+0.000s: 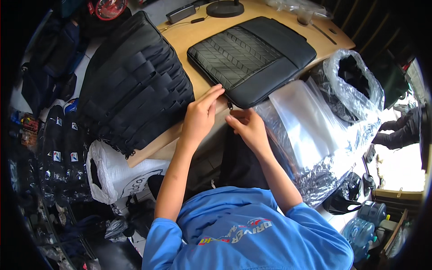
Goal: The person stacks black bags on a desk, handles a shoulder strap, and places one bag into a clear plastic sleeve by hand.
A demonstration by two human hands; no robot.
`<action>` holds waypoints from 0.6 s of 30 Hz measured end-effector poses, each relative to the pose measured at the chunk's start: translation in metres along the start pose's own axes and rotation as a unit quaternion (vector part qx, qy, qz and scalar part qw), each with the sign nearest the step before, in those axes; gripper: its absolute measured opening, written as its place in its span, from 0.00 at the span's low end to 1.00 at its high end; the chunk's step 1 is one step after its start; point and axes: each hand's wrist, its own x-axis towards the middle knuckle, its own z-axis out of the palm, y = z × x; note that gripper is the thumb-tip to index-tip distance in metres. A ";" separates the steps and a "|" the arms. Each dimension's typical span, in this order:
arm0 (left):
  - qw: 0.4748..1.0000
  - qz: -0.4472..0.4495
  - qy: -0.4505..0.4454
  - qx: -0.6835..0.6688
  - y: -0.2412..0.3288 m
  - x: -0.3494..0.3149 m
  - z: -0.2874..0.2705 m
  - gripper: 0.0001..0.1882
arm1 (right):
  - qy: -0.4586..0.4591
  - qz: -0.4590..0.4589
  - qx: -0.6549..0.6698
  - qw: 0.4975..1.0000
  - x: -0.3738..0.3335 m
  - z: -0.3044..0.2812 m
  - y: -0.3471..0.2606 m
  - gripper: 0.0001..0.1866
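A black padded sleeve [252, 58] with a zigzag-embossed panel and smooth side panels lies flat at the table's near edge. My left hand [201, 116] is open, its fingers stretched toward the sleeve's near left corner; the fingertips are at or very close to its edge. From that corner hangs a small dark zipper pull [230, 106]. Just below it is my right hand [250, 129], fingers loosely curled and thumb apart from them. Nothing shows in its grasp, though the inner fingers are partly hidden.
To the left stands a tall stack of black sleeves [139, 85] on the wooden table [198, 31]. Clear plastic bags [306, 121] bulge on the right. A white sack [121, 175] sits below the stack. Behind are a lamp base [225, 8] and a dark box [181, 14].
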 end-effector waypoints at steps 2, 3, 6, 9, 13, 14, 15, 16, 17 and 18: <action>1.000 -0.017 0.015 -0.011 -0.002 0.000 0.000 0.16 | 0.050 0.015 -0.059 0.997 0.011 0.013 -0.018 0.17; 1.000 -0.015 0.020 -0.005 -0.003 -0.001 0.000 0.16 | 0.101 0.031 -0.117 0.988 0.011 0.015 -0.024 0.15; 0.999 0.005 0.044 0.029 -0.007 -0.001 0.004 0.15 | 0.182 -0.102 -0.151 0.966 0.014 0.020 0.004 0.14; 0.998 -0.040 0.044 0.014 -0.004 0.000 0.004 0.14 | 0.137 -0.122 -0.121 0.976 0.009 0.020 0.005 0.13; 0.998 -0.052 0.039 0.013 -0.006 0.002 0.003 0.14 | 0.118 -0.135 -0.156 0.971 0.006 0.020 -0.011 0.14; 0.998 -0.023 0.040 0.046 -0.006 0.004 0.002 0.14 | 0.111 -0.127 -0.188 0.968 0.007 0.022 -0.016 0.15; 0.996 0.006 0.041 0.079 -0.005 0.005 0.002 0.14 | 0.103 -0.118 -0.220 0.963 0.008 0.024 -0.020 0.16; 0.996 0.008 0.040 0.077 -0.003 0.009 0.002 0.14 | 0.106 -0.117 -0.221 0.962 0.011 0.025 -0.018 0.16; 0.995 0.008 0.027 0.093 0.000 0.012 0.002 0.14 | 0.128 -0.129 -0.246 0.952 0.014 0.026 -0.013 0.17; 0.994 0.009 0.014 0.109 0.003 0.015 0.003 0.15 | 0.150 -0.140 -0.272 0.940 0.015 0.027 -0.008 0.19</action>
